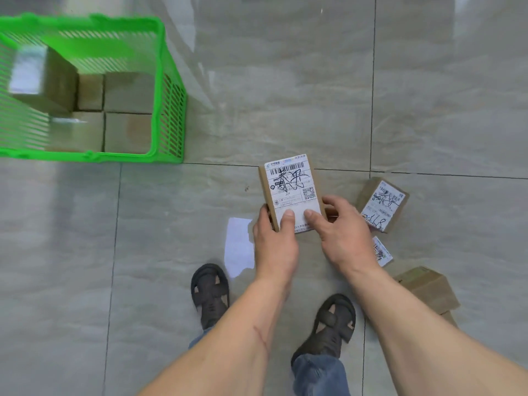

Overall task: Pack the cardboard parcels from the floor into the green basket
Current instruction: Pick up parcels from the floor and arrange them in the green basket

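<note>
A cardboard parcel with a white shipping label and black scrawl is held above the floor in both hands. My left hand grips its near left corner with the thumb on the label. My right hand holds the near right side, thumb on the label too. The green basket stands at the upper left and holds several brown parcels. More parcels lie on the floor to the right: a labelled one, another mostly hidden behind my right wrist, and a plain brown one.
The floor is glossy grey tile with dark grout lines and a bright light reflection beside my left hand. My two feet in dark sandals stand below the hands.
</note>
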